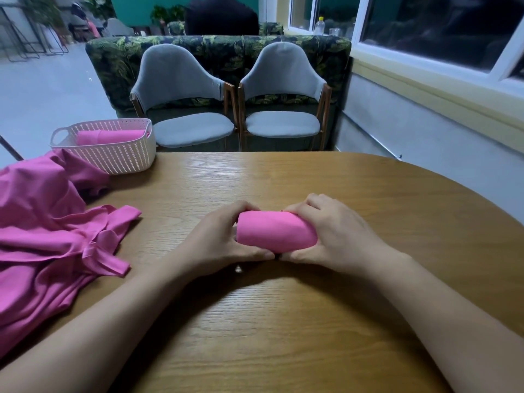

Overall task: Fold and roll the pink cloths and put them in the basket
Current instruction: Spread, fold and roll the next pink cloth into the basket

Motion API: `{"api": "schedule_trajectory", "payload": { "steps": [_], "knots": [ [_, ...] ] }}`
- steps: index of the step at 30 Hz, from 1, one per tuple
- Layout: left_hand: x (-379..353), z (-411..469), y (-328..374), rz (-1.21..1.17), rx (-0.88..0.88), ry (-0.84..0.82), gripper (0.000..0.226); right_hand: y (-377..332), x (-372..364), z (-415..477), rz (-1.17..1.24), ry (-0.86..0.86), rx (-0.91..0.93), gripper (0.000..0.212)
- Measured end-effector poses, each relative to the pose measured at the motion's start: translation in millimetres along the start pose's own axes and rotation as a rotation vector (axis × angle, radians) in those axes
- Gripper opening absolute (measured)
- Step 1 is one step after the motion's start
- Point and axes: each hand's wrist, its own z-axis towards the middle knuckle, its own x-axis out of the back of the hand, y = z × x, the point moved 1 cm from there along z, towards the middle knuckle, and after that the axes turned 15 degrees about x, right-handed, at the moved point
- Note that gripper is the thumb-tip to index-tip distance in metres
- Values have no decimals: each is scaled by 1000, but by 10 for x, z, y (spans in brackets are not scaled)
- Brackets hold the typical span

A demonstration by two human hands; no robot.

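While left hand (224, 236) and right hand (337, 236) clasp ends, pink roll (276, 232) looks tight, smooth.

I hold the tight pink cloth roll (276, 232) at the middle of the rounded brown wooden table (283, 321), my left hand (221, 236) round its left end and my right hand (337, 236) round its right end. Left of my left arm, a heap of loose pink cloths (51, 228) lies on the table, reaching its left edge. Just beyond the heap, at the far left corner, stands the white perforated plastic basket (124, 160), with a second pink cloth roll (110, 137) lying in it. Behind the table's far edge, the left grey padded chair (181, 89) and the right grey padded chair (283, 86) stand side by side, a leaf-patterned sofa back (221, 46) behind them.
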Motion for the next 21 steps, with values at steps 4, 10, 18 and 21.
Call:
{"api": "schedule_trajectory", "payload": {
  "steps": [4, 10, 18, 21],
  "knots": [
    [-32, -5, -46, 100, -108, 117, 85, 9, 29, -6, 230, -4, -82, 88],
    [38, 55, -23, 101, -92, 85, 75, -160, -43, 12, -225, 29, 60, 90],
    [98, 29, 168, -71, -185, 113, 86, -270, 22, 127, -153, 140, 41, 71],
    [87, 9, 317, -309, -127, 114, 94, -247, 115, 181, 65, 191, -98, 67]
  ]
}}
